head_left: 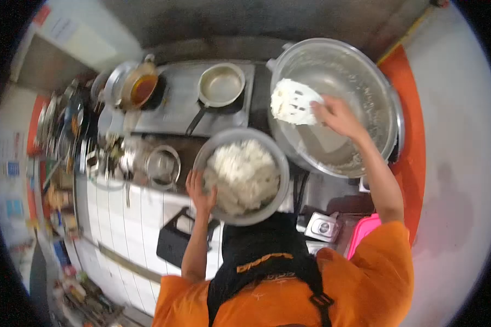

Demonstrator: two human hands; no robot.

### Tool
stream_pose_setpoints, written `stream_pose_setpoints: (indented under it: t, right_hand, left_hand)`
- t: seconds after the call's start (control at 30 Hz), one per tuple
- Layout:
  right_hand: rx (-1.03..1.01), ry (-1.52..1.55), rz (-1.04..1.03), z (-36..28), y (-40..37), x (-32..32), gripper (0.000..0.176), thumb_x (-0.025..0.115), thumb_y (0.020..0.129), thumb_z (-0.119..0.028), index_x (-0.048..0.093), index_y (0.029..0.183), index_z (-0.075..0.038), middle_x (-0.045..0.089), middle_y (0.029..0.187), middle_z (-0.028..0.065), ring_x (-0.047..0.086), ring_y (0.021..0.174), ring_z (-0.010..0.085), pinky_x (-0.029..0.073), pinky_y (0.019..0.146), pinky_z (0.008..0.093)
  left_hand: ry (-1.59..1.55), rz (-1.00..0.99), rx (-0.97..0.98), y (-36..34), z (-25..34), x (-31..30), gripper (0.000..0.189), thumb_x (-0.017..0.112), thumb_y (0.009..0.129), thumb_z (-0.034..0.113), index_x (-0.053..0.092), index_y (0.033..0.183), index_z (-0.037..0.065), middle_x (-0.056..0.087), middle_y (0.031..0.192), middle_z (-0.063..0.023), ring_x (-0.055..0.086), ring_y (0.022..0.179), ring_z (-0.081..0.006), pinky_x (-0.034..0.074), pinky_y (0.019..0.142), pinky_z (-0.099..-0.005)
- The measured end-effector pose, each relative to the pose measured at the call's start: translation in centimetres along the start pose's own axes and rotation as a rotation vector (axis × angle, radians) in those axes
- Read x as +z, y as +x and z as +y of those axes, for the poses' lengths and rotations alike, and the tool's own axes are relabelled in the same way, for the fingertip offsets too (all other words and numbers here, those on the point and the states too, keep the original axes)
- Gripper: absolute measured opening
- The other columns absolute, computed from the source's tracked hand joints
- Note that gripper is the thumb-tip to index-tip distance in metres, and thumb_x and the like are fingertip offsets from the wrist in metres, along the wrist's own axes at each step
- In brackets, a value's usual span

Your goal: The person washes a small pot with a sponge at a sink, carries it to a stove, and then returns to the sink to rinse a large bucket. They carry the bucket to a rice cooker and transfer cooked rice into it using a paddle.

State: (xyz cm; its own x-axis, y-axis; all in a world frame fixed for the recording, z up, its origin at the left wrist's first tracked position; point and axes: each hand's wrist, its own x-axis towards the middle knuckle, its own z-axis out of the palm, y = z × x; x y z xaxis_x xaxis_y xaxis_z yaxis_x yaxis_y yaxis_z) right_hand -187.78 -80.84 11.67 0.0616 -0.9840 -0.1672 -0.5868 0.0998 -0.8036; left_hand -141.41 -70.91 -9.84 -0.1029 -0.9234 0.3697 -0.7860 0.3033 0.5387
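Observation:
My left hand (pixel 200 192) grips the near rim of a metal bowl (pixel 218 143) heaped with white cooked rice (pixel 243 174). My right hand (pixel 335 115) holds a white slotted spatula (pixel 293 101) loaded with rice over a large metal pot (pixel 382 103). The pot is nearly empty, with rice remnants stuck to its wall and bottom. The spatula sits above the pot's left inner side, just right of the bowl.
A two-burner stove (pixel 180 109) lies behind the bowl, with a small pan (pixel 221 84) and a pot of orange liquid (pixel 142 87) on it. A lidded glass jar (pixel 162 165), cluttered utensils (pixel 65 136) at the left, a pink object (pixel 363 231), and white tiled counter (pixel 131 218).

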Motion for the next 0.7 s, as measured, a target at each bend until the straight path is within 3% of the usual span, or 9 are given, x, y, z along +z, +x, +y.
stream_pose_setpoints:
  t: [0.1, 0.13, 0.2, 0.3, 0.43, 0.53, 0.6, 0.63, 0.7]
  right_hand:
    - [-0.133, -0.315, -0.018, -5.8, -8.0, 3.3, 0.04, 0.053, 0.094, -0.022, 0.053, 0.12, 0.008, 0.068, 0.077, 0.0242, 0.068, 0.068, 0.035, 0.054, 0.066, 0.0461]
    - [0.038, -0.462, -0.091, -8.0, -10.0, 5.7, 0.039, 0.051, 0.093, -0.018, 0.048, 0.121, 0.008, 0.068, 0.082, 0.0262, 0.07, 0.075, 0.0385, 0.055, 0.071, 0.0494]
    - [0.168, -0.516, -0.331, -8.0, -12.1, 12.6, 0.038, 0.047, 0.089, -0.003, 0.041, 0.125, 0.007, 0.065, 0.095, 0.0333, 0.068, 0.087, 0.0465, 0.055, 0.075, 0.0548]
    - [0.078, -0.52, -0.226, -2.5, -14.0, 19.1, 0.039, 0.049, 0.088, -0.002, 0.039, 0.126, 0.005, 0.064, 0.101, 0.0347, 0.068, 0.087, 0.0493, 0.054, 0.077, 0.0556]
    - [0.215, -0.253, -0.082, -2.0, -17.4, 19.1, 0.042, 0.052, 0.089, -0.009, 0.041, 0.126, 0.008, 0.064, 0.092, 0.0357, 0.065, 0.093, 0.0522, 0.051, 0.083, 0.0572]
    - [0.27, 0.102, -0.1, 1.0, -20.7, 15.2, 0.041, 0.055, 0.09, -0.025, 0.054, 0.113, 0.009, 0.064, 0.095, 0.0369, 0.065, 0.095, 0.0496, 0.05, 0.087, 0.0529]
    - [0.342, 0.166, -0.034, 3.9, -25.2, 11.7, 0.04, 0.056, 0.09, -0.026, 0.056, 0.111, 0.008, 0.065, 0.098, 0.0348, 0.066, 0.094, 0.0476, 0.05, 0.086, 0.0514]
    - [0.358, 0.228, -0.036, 5.3, -27.4, 10.2, 0.04, 0.057, 0.09, -0.028, 0.059, 0.11, 0.007, 0.066, 0.101, 0.0328, 0.067, 0.094, 0.0455, 0.051, 0.086, 0.0499]
    - [0.445, 0.288, 0.135, 6.7, -32.4, 6.5, 0.04, 0.058, 0.09, -0.032, 0.062, 0.107, 0.004, 0.067, 0.103, 0.0291, 0.067, 0.093, 0.043, 0.052, 0.086, 0.0469]
  left_hand:
    - [0.027, 0.02, -0.054, -0.6, 0.7, -0.6, 0.056, 0.07, 0.079, 0.024, 0.057, 0.131, 0.004, 0.047, 0.148, -0.0165, 0.038, 0.138, -0.0385, 0.029, 0.113, -0.0517]
    - [0.038, 0.034, -0.061, -0.2, 1.0, -0.6, 0.056, 0.07, 0.079, 0.024, 0.057, 0.131, 0.004, 0.047, 0.148, -0.0165, 0.038, 0.138, -0.0385, 0.029, 0.113, -0.0517]
    - [0.038, 0.093, -0.151, -1.8, 1.6, -0.9, 0.052, 0.07, 0.08, 0.017, 0.058, 0.129, 0.004, 0.048, 0.148, -0.0166, 0.038, 0.139, -0.0383, 0.029, 0.114, -0.0511]
    - [0.024, 0.156, -0.195, -3.5, 3.6, -2.3, 0.052, 0.07, 0.08, 0.019, 0.058, 0.129, 0.006, 0.05, 0.143, -0.0206, 0.04, 0.135, -0.0418, 0.029, 0.113, -0.0517]
    - [0.038, 0.233, -0.296, -8.7, 5.2, -5.3, 0.046, 0.069, 0.083, 0.01, 0.058, 0.127, 0.001, 0.054, 0.139, -0.0203, 0.044, 0.133, -0.04, 0.032, 0.112, -0.0495]
    - [0.036, 0.255, -0.364, -15.1, 1.6, -5.8, 0.043, 0.068, 0.087, 0.009, 0.057, 0.125, -0.008, 0.062, 0.122, -0.0242, 0.059, 0.111, -0.038, 0.044, 0.1, -0.0449]
    - [-0.078, 0.223, -0.649, -18.9, 0.1, -6.8, 0.041, 0.066, 0.085, 0.0, 0.057, 0.124, -0.011, 0.064, 0.114, -0.0259, 0.063, 0.099, -0.0346, 0.049, 0.091, -0.0425]
    - [-0.071, 0.219, -0.552, -22.4, -4.2, -6.8, 0.04, 0.066, 0.086, 0.005, 0.059, 0.123, -0.009, 0.066, 0.111, -0.0254, 0.063, 0.099, -0.0343, 0.05, 0.089, -0.0415]
    - [0.173, 0.085, -0.688, -24.4, -2.9, -9.3, 0.041, 0.066, 0.088, 0.016, 0.061, 0.122, -0.006, 0.067, 0.111, -0.0245, 0.064, 0.102, -0.0358, 0.049, 0.09, -0.0428]
